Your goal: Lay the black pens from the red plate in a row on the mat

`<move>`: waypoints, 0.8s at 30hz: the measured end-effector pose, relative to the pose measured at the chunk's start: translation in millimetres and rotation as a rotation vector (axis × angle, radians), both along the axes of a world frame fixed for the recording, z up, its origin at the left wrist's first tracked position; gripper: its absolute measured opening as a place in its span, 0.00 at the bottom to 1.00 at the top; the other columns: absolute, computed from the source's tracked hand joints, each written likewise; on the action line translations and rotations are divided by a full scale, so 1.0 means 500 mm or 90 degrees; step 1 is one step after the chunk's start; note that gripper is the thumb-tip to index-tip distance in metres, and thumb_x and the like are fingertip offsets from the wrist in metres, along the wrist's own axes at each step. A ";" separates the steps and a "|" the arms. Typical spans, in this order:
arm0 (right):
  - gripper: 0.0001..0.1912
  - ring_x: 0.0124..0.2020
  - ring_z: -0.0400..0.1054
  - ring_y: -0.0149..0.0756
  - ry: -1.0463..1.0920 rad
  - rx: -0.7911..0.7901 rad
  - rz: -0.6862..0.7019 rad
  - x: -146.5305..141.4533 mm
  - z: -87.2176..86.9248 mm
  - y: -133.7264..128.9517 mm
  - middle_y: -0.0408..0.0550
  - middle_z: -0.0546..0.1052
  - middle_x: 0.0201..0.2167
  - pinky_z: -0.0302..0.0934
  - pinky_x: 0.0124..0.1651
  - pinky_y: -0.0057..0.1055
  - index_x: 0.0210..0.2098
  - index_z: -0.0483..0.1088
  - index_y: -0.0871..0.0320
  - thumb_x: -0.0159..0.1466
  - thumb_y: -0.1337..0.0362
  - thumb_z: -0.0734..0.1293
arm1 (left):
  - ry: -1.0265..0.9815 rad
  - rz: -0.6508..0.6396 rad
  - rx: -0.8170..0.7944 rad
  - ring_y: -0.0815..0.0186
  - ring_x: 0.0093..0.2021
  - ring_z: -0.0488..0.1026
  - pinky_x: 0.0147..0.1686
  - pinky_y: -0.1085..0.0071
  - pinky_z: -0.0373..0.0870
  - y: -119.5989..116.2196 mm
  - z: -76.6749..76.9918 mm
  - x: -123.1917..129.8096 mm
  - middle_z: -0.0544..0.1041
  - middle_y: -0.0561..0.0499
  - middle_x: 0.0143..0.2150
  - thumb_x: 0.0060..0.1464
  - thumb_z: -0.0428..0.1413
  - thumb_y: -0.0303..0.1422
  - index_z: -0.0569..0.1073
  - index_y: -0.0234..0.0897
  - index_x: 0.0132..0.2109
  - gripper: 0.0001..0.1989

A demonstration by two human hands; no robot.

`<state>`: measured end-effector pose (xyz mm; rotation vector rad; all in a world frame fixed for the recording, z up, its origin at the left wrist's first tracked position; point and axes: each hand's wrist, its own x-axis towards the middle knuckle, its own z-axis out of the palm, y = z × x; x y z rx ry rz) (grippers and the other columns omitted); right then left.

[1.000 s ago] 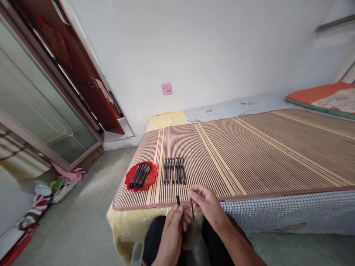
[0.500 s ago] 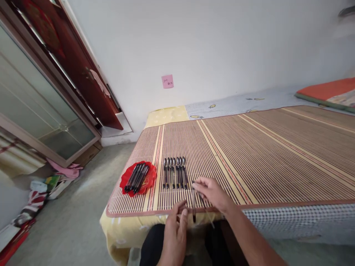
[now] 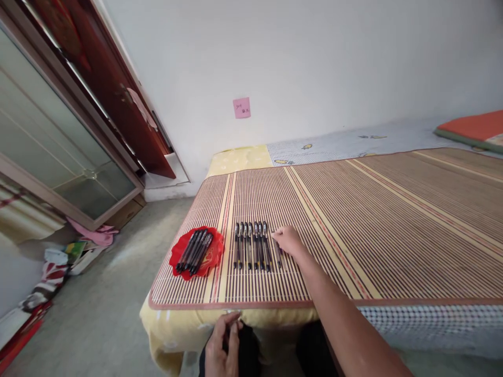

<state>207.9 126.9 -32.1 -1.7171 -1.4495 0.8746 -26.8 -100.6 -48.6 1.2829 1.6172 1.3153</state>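
My right hand (image 3: pixel 290 242) is closed on the upper end of a dark pen (image 3: pixel 279 257), which lies or nearly lies on the striped mat; whether it touches cannot be made out. Just left of it, several black-capped pens (image 3: pixel 256 251) lie side by side in an upright row, caps toward the wall. Farther left, a red scalloped plate (image 3: pixel 217 262) holds a pile of more black pens (image 3: pixel 195 252). Over my knee at the bed's front edge, my left hand (image 3: pixel 223 345) has loosely curled fingers, thumb apart from them, with nothing visible in it.
The striped mat (image 3: pixel 326 209) covers the bed, over a yellow sheet (image 3: pixel 176 319). A pink note (image 3: pixel 241 108) is stuck on the wall. A folded orange item (image 3: pixel 471 125) lies at the far right. Clothes and papers (image 3: pixel 51 277) sit on the floor at left.
My right hand has moved forward with the pen, bringing it beside the row's right end. The left hand has drawn back toward me and left, off the mat's edge.
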 end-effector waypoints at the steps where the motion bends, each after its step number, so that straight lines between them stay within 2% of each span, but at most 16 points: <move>1: 0.21 0.16 0.60 0.29 -0.013 0.003 -0.003 -0.003 -0.002 0.001 0.39 0.63 0.11 0.52 0.26 0.28 0.13 0.63 0.56 0.60 0.65 0.69 | -0.023 -0.022 -0.009 0.55 0.38 0.77 0.44 0.64 0.73 0.003 0.005 -0.001 0.81 0.46 0.35 0.55 0.61 0.51 0.81 0.40 0.43 0.20; 3: 0.16 0.20 0.66 0.32 -0.036 0.012 -0.009 -0.006 -0.002 0.003 0.41 0.69 0.15 0.56 0.29 0.27 0.17 0.68 0.58 0.61 0.65 0.69 | -0.143 -0.086 -0.055 0.53 0.42 0.78 0.46 0.62 0.73 0.017 0.022 -0.001 0.82 0.43 0.39 0.56 0.59 0.51 0.81 0.38 0.46 0.22; 5: 0.11 0.27 0.71 0.34 -0.057 0.022 -0.014 -0.005 0.001 0.002 0.46 0.76 0.22 0.59 0.32 0.27 0.22 0.73 0.59 0.61 0.65 0.69 | -0.381 -0.161 -0.116 0.50 0.52 0.77 0.51 0.59 0.73 0.043 0.046 0.004 0.81 0.38 0.49 0.61 0.53 0.52 0.79 0.35 0.54 0.27; 7: 0.07 0.33 0.74 0.36 -0.073 0.027 -0.023 -0.003 0.004 -0.001 0.50 0.80 0.29 0.61 0.36 0.28 0.28 0.76 0.60 0.62 0.66 0.68 | -0.644 -0.241 -0.139 0.49 0.63 0.70 0.63 0.54 0.63 0.076 0.072 0.014 0.74 0.34 0.61 0.65 0.45 0.55 0.75 0.32 0.60 0.34; 10: 0.08 0.37 0.76 0.39 -0.086 0.025 -0.033 0.002 0.007 -0.011 0.55 0.82 0.37 0.63 0.38 0.30 0.38 0.78 0.63 0.62 0.65 0.69 | -0.841 -0.355 -0.117 0.50 0.70 0.60 0.71 0.56 0.48 0.127 0.100 0.034 0.66 0.33 0.68 0.66 0.39 0.56 0.73 0.27 0.62 0.39; 13: 0.13 0.39 0.77 0.39 -0.082 0.021 -0.024 0.006 0.007 -0.024 0.55 0.82 0.38 0.65 0.40 0.30 0.46 0.77 0.64 0.62 0.66 0.69 | -0.893 -0.412 -0.105 0.51 0.72 0.55 0.72 0.58 0.43 0.160 0.109 0.053 0.64 0.34 0.69 0.65 0.36 0.59 0.72 0.26 0.63 0.43; 18: 0.15 0.37 0.78 0.38 -0.062 -0.001 0.006 0.017 0.003 -0.041 0.54 0.83 0.38 0.67 0.40 0.29 0.48 0.77 0.64 0.63 0.68 0.67 | -0.881 -0.466 -0.111 0.53 0.74 0.49 0.73 0.58 0.39 0.187 0.103 0.075 0.59 0.39 0.72 0.63 0.33 0.62 0.71 0.29 0.64 0.46; 21: 0.15 0.34 0.77 0.37 -0.052 -0.010 0.035 0.028 -0.001 -0.044 0.52 0.82 0.34 0.67 0.38 0.29 0.47 0.77 0.64 0.62 0.68 0.66 | -0.840 -0.438 -0.111 0.52 0.73 0.52 0.72 0.56 0.42 0.209 0.109 0.083 0.59 0.38 0.72 0.62 0.34 0.62 0.72 0.31 0.63 0.45; 24: 0.15 0.31 0.77 0.36 -0.038 -0.020 0.055 0.036 -0.005 -0.046 0.49 0.82 0.31 0.67 0.34 0.28 0.47 0.77 0.63 0.63 0.68 0.65 | -0.709 -0.346 -0.119 0.49 0.69 0.62 0.70 0.52 0.51 0.238 0.120 0.086 0.68 0.33 0.67 0.63 0.40 0.61 0.74 0.30 0.60 0.41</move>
